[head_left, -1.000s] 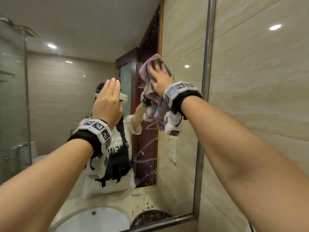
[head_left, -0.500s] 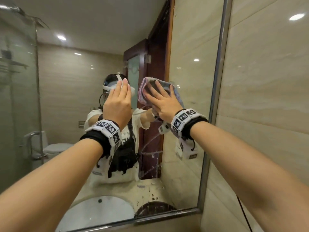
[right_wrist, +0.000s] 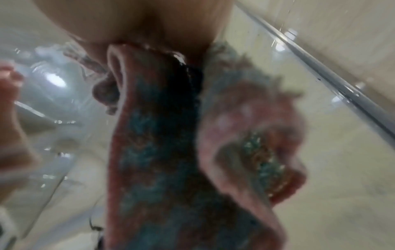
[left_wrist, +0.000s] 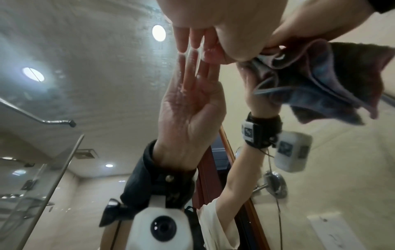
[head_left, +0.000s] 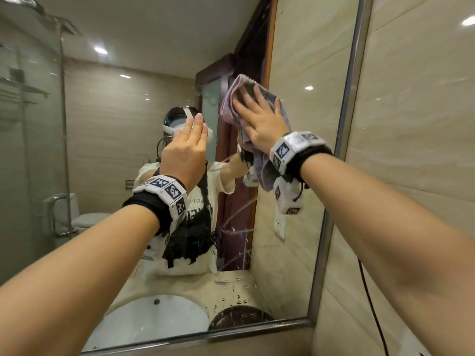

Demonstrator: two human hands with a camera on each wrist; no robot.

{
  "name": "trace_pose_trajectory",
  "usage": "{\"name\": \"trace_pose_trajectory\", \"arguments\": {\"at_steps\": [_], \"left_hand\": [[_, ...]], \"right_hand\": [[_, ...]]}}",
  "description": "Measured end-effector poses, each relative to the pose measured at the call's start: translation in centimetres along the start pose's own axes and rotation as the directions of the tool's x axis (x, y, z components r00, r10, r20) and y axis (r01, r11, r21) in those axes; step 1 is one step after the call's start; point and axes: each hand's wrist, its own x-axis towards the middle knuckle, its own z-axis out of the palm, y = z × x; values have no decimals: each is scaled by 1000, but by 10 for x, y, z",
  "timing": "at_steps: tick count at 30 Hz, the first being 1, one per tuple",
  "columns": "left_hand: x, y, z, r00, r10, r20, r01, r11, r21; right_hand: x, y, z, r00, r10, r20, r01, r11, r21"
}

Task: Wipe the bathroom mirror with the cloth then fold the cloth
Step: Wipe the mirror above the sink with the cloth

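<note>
A person's right hand [head_left: 262,122], fingers spread flat, presses a bunched pink-and-blue cloth [head_left: 237,98] against the upper part of the bathroom mirror [head_left: 115,124], near its metal frame [head_left: 344,140]; the cloth's loose end hangs below the wrist. The left hand [head_left: 187,150], fingers straight and pressed together, touches the glass just beside it, holding nothing. A white basin [head_left: 154,319] shows in the reflection below.

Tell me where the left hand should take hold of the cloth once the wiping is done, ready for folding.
Probably the loose lower tail of the cloth, approached from below and from the left. It hangs free under the right hand, whose flat fingers press the upper part to the mirror. The left hand is open, fingertips on the glass.
</note>
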Motion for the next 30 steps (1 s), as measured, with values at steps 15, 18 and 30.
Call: {"name": "trace_pose_trajectory", "arguments": {"at_steps": [15,18,30], "left_hand": [[-81,4,10,991,-100,92,109,989,-101],[-85,4,12,984,-98,152,113,989,-93],[-85,4,9,965,-84,247,98,994,-47]], "right_hand": [[-51,-8,41,989,-106,100,115,989,-90],[-66,-15,56,975,-172,142,191,974,-126],[-53,-31,54,1000,-18,21,19,999,-36]]}}
